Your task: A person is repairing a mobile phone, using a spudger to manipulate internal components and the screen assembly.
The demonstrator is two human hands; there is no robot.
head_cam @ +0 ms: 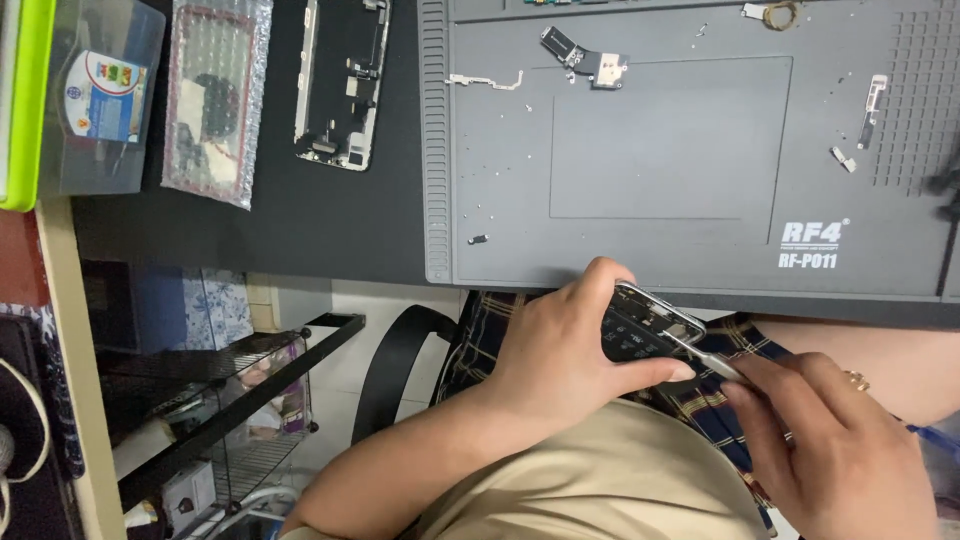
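Observation:
My left hand (560, 350) grips an opened phone body (650, 325) with a shiny metal frame, held in my lap just below the front edge of the grey work mat (700, 250). My right hand (830, 440) pinches a thin metal tool (705, 357) whose tip touches the inside of the phone near its lower right edge. The phone's dark innards face up. My fingers hide part of the phone's left side.
On the mat lie small metal brackets (485, 80), a flex-cable part (590, 62) and tiny screws. A stripped phone housing (345, 80) and a bubble-wrap pouch (215, 95) rest on the dark desk at left, beside a clear plastic box (95, 95). A wire rack (230, 400) stands below.

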